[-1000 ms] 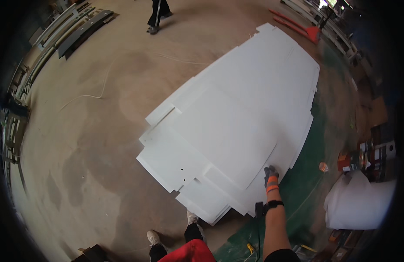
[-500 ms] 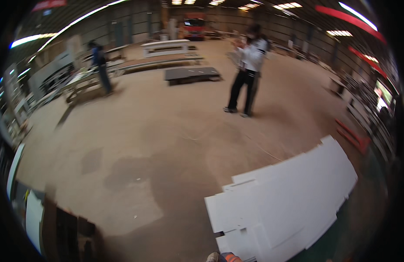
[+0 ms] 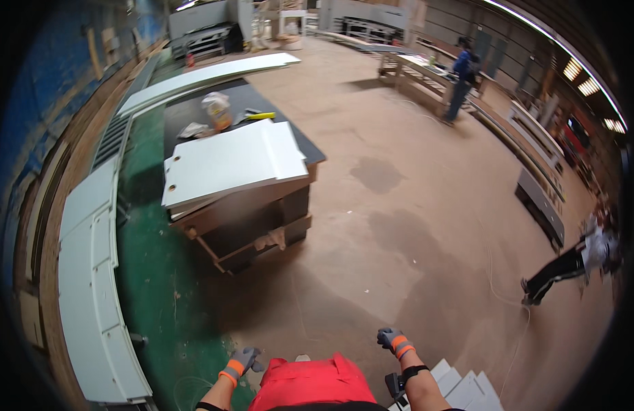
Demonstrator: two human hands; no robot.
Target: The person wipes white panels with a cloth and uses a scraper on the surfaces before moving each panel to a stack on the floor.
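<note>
My left hand point(image 3: 246, 359), in a grey glove with an orange cuff, hangs in the air at the lower middle, its fingers loosely apart and nothing in them. My right hand point(image 3: 391, 338), gloved the same way, is held out to the right with its fingers curled in; no object shows in it. Between them is my red apron point(image 3: 313, 380). Ahead to the left, out of reach of both hands, stands a dark-topped workbench point(image 3: 305, 145) bearing a stack of white panels point(image 3: 231, 161). A plastic bottle point(image 3: 218, 109) and a yellow-handled tool point(image 3: 260, 116) lie behind the stack.
Long white panels point(image 3: 87, 274) rest along the green floor strip point(image 3: 149, 274) at left. More white panels point(image 3: 461, 390) lie beside my right forearm. One person point(image 3: 459, 75) stands by a far table; another point(image 3: 577, 260) is at right, near a low dark platform point(image 3: 539, 205). A thin cord point(image 3: 519, 335) crosses the floor.
My view has swung left, bringing the workbench into full sight. The big white panel pile has shifted to the lower edge, and both my hands now show.
</note>
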